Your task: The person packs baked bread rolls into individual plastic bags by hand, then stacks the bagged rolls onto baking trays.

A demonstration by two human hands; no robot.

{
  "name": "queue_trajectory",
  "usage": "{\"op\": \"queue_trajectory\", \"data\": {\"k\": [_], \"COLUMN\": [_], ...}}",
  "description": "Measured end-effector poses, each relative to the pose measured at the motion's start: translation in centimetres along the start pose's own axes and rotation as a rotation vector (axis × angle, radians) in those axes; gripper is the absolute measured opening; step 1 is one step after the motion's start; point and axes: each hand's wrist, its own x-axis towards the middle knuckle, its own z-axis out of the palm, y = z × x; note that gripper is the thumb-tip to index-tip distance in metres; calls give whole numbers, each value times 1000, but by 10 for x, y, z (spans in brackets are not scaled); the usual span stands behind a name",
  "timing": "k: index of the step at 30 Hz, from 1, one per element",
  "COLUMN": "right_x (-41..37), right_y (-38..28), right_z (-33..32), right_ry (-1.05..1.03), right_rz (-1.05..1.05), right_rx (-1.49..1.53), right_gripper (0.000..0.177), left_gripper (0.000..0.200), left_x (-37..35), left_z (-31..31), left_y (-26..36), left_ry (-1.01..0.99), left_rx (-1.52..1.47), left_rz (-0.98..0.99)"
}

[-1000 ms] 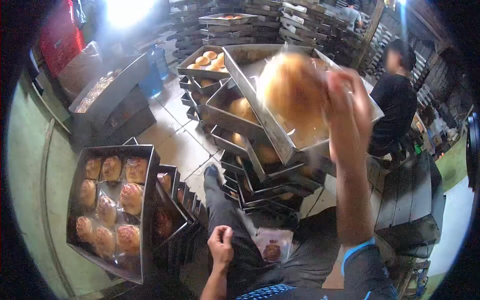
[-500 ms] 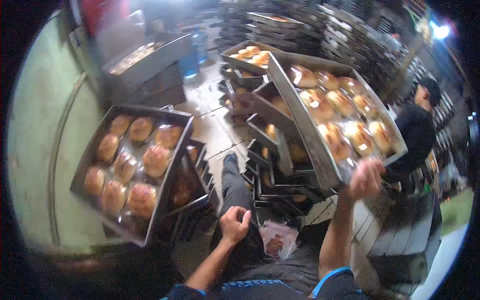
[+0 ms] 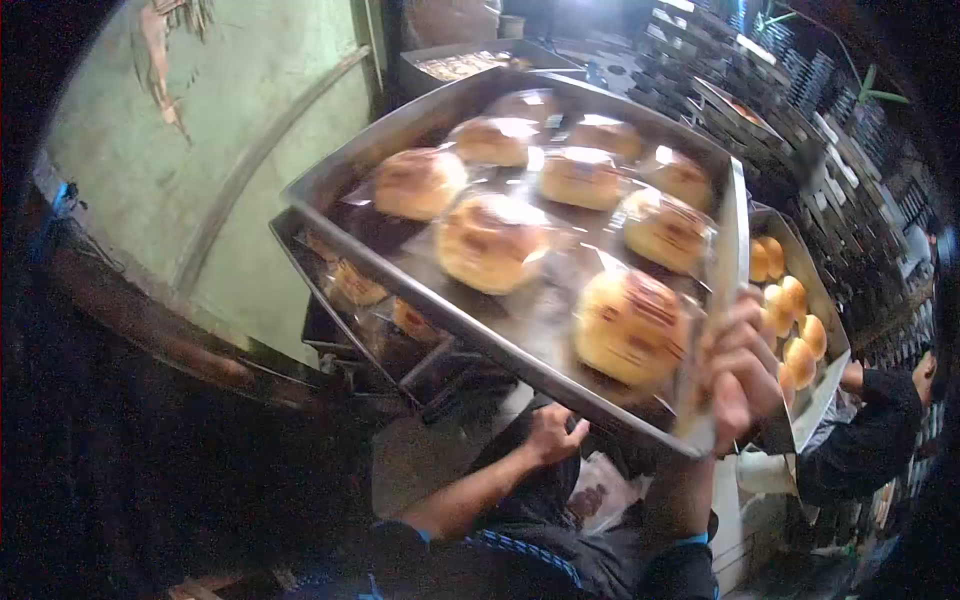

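A metal tray (image 3: 455, 325) of plastic-wrapped buns (image 3: 492, 242) is tilted up in front of me. My right hand (image 3: 742, 375) is closed around its right wall near the front corner. Below the tray, my left hand (image 3: 556, 435) rests by my dark trouser leg, fingers curled in and thumb out, with nothing visible in it. Under the raised tray's left side is another tray (image 3: 345, 322) of wrapped buns on a stack, partly covered. A tray (image 3: 828, 375) of golden buns stands to the right, beyond my right hand.
A green wall (image 3: 275, 185) rises on the left. At the back, a large metal tray (image 3: 425, 72) holds pale pieces. Tall stacks of trays (image 3: 800, 170) line the right side. A person in dark clothing (image 3: 870, 425) is at the far right. A printed plastic bag (image 3: 603, 492) lies by my lap.
The bun tray at my right hand has been lifted off the right side and swung left, over the left stack. My view has turned left. My left hand stays low near my leg.
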Motion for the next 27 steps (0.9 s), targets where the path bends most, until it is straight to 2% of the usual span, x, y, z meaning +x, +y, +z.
{"op": "queue_trajectory", "data": {"k": [1, 3, 5, 7, 9, 10, 11, 13, 14, 15, 17, 18, 21, 23, 24, 25, 26, 27], "right_x": [6, 22, 15, 4, -19, -36, -54, -66, -71, -66, -61, -62, -134, -177, -213, -252, -284, -309], "right_y": [12, 31, 58, 78, 90, 98, 106, 111, 112, 109, 84, 67, 24, -17, -34, -50, -69, -87], "right_z": [33, 88, 128, 160, 176, 184, 183, 171, 159, 146, 117, 94, 22, -26, -51, -76, -100, -119], "right_ry": [88, 30, -15, -18, -97, -76, -139, -290, -342, -381, -296, -306, -255, -331, -325, -309, -345, -384], "right_rz": [13, 19, 21, 37, 56, 37, 63, 66, 112, 89, 165, 237, 427, 528, 680, 828, 916, 999], "right_rx": [95, 233, 338, 454, 462, 493, 479, 453, 445, 339, 78, -13, -99, -203, -352, -484, -594, -695], "right_gripper": [38, 34, 28, 47, 48, 48, 45, 39, 31, 23, 22, 24, 17, 15, 16, 18, 17, 17], "left_gripper": [25, 22, 21, 17, 17, 20, 21, 24, 25, 28, 31, 38, 50, 44, 43, 40, 37, 32], "left_x": [1, 10, 11, 14, 12, 14, 14, 17, 17, 20, 19, 20, 5, -7, -14, -26, -24, -9], "left_z": [-1, -12, -6, -7, -16, -14, -13, -15, -9, -21, -14, -6, 20, 44, 55, 72, 78, 52], "left_y": [7, 21, 12, 14, 18, 15, 10, 22, 26, 51, 74, 91, 103, 75, 61, 28, 22, 46], "left_ry": [96, 46, 69, 109, 65, 95, 73, 16, 10, -121, -339, -564, -975, -962, -938, -1015, -856, -933], "left_rx": [21, -65, -39, -85, 33, -55, -28, 10, 132, 247, 406, 461, 234, 320, 364, 329, 72, 71], "left_rz": [71, -16, 43, 92, 47, 89, 33, -71, -93, -157, 7, -98, 18, 274, 401, 187, 130, 204]}}
